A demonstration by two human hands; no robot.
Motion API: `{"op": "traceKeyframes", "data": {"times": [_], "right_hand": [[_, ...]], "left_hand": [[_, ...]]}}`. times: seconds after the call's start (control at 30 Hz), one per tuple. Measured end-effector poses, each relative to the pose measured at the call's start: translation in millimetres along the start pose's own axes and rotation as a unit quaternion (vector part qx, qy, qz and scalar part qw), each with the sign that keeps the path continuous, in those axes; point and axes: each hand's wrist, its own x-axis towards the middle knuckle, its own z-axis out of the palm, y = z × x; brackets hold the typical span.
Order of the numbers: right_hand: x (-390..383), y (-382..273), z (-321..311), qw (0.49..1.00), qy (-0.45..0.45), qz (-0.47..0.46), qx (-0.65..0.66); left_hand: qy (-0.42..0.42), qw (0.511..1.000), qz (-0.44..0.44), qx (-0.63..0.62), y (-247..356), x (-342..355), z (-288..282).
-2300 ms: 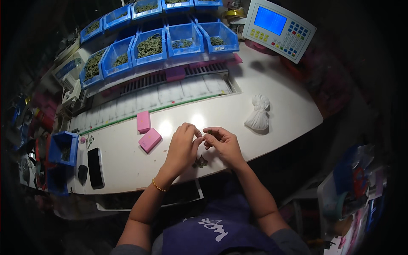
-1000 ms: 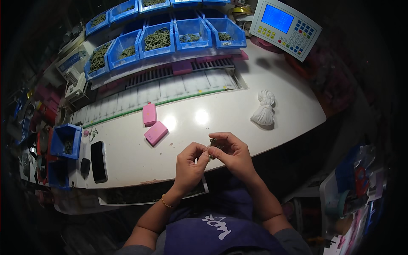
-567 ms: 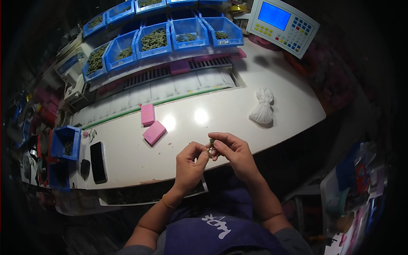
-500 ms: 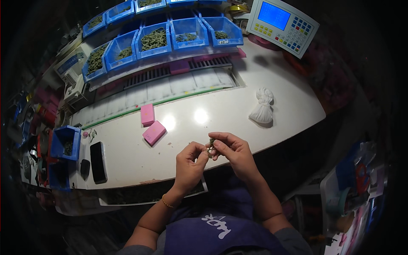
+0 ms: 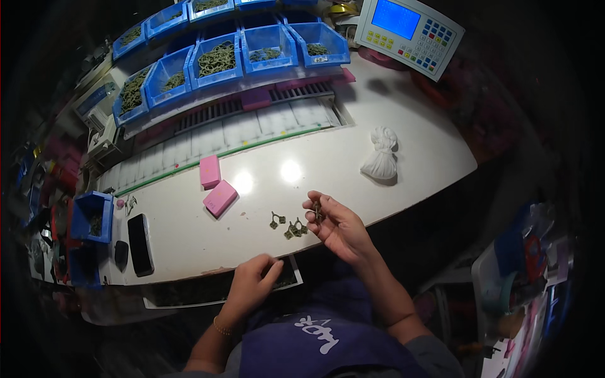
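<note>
My right hand (image 5: 340, 230) is raised over the table's front edge, palm partly up. Its curled fingers hold a small dark green piece (image 5: 317, 212), whose exact shape is mostly hidden. Just left of that hand, several small dark green ring-shaped pieces with lobed ends lie on the table, one loop (image 5: 277, 220) slightly apart from a cluster (image 5: 295, 228). My left hand (image 5: 252, 282) is lower, at the front edge above a shallow white-rimmed drawer (image 5: 189, 303). Its fingers are bent inward near the thumb; anything between them is hidden.
Blue bins (image 5: 214, 63) of green loops line the back. Two pink blocks (image 5: 219, 198), a phone (image 5: 140, 244) and a small blue bin (image 5: 92, 216) lie leftward. A knotted white bag (image 5: 381, 154) sits right, below a keypad device with a blue screen (image 5: 409, 34).
My hands have come apart: the left has moved down and left to the drawer, while the right stays up with the green piece. Pieces on the table now show between them.
</note>
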Motion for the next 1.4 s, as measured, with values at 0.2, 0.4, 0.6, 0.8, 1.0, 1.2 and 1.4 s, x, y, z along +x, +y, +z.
{"op": "traceKeyframes", "data": {"times": [0.2,0.4,0.6,0.8,1.0,1.2,1.4], "right_hand": [[1.4,0.2,26.5,0.999,0.037,0.011,-0.005],[-5.8,-3.2,36.8,1.000,0.008,0.014,-0.002],[-14.1,-0.5,45.8,0.999,-0.010,0.028,0.019],[-16.2,-1.3,38.7,0.998,-0.004,0.033,0.045],[-13.7,-1.8,32.2,0.998,-0.023,0.048,0.035],[-12.3,0.0,27.2,0.997,-0.024,0.058,0.040],[-12.5,3.0,21.6,0.998,-0.010,0.045,0.036]], "left_hand": [[0.063,0.936,-0.035,0.344,-28.2,-24.9,-13.0],[0.062,0.985,0.030,0.155,11.9,-11.5,-15.0],[0.098,0.991,0.079,-0.039,30.3,39.1,0.0],[-0.037,0.980,-0.035,-0.195,27.5,60.2,2.7],[-0.049,0.956,-0.069,-0.281,20.8,63.4,2.3],[-0.020,0.945,-0.081,-0.317,25.0,60.3,5.0],[0.029,0.942,-0.040,-0.333,27.3,54.3,5.7]]}}
